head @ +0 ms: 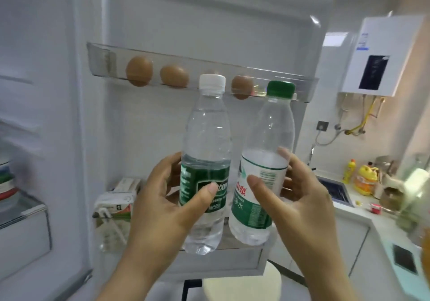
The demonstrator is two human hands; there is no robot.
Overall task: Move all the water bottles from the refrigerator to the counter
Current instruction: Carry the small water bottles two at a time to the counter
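Observation:
I hold two clear water bottles upright in front of the open refrigerator door (pixel 221 33). My left hand (pixel 162 207) is wrapped around the white-capped bottle (pixel 207 138) at its dark green label. My right hand (pixel 300 203) grips the green-capped bottle (pixel 267 142) at its white and green label. Both bottles hang just above the lower door shelf (pixel 246 246), side by side and almost touching. The counter (pixel 356 214) lies to the right, past the door.
Three brown eggs (pixel 139 70) sit in the upper door rack. A small carton (pixel 116 207) stands on the lower door shelf at left. Yellow bottles (pixel 365 179), a sink (pixel 335 190) and a wall water heater (pixel 381 56) are at right. A round stool (pixel 244 284) is below.

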